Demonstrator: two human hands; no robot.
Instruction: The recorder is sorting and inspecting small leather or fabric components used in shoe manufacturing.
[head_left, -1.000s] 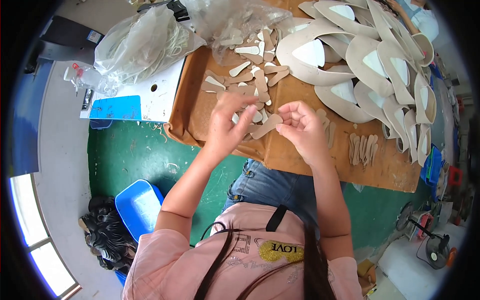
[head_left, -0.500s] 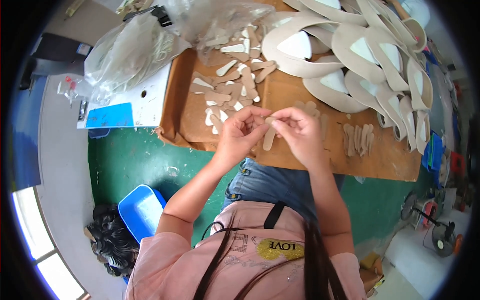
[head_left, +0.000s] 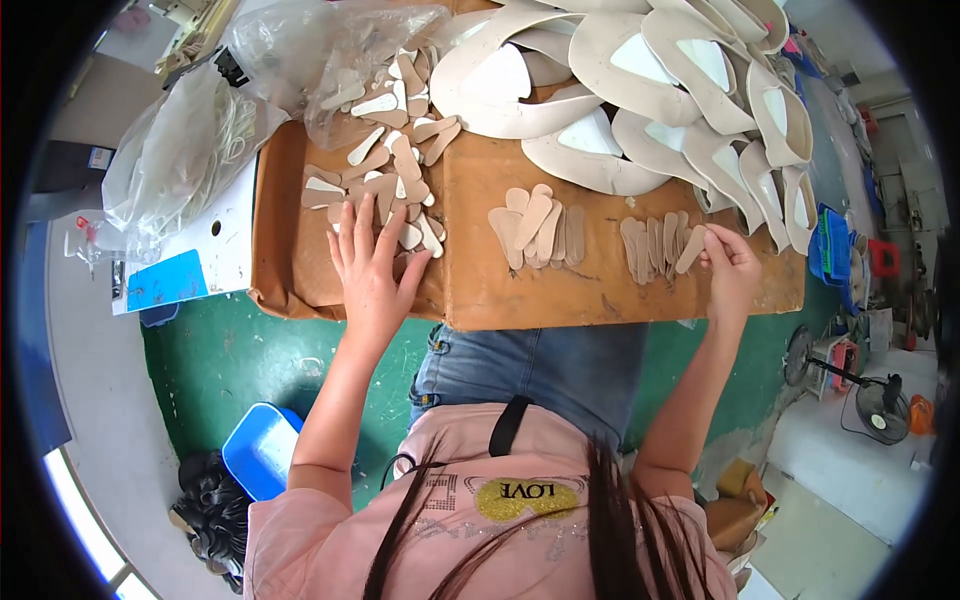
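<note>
My left hand [head_left: 372, 268] reaches over the near end of a loose pile of small strap-shaped pieces [head_left: 407, 158], beige on one side and white on the other. Its fingers are spread and hold nothing that I can see. At the right, my right hand [head_left: 733, 268] pinches one beige strap-shaped piece [head_left: 691, 250] between thumb and fingers. That piece is at the right end of a row of similar beige pieces [head_left: 655, 246] lying side by side. Between the hands lies a small overlapping cluster of beige pieces [head_left: 537, 220].
Large beige shoe-upper pieces [head_left: 619, 107] with white patches overlap across the far right of the brown-covered table [head_left: 480, 290]. Clear plastic bags [head_left: 185, 150] sit at the left on a white board [head_left: 235, 250]. A blue bin [head_left: 262, 455] stands on the green floor.
My hands were together at the middle around one strip. They have parted: the left went to the loose pile, the right carried a strip to the row. The view has shifted too.
</note>
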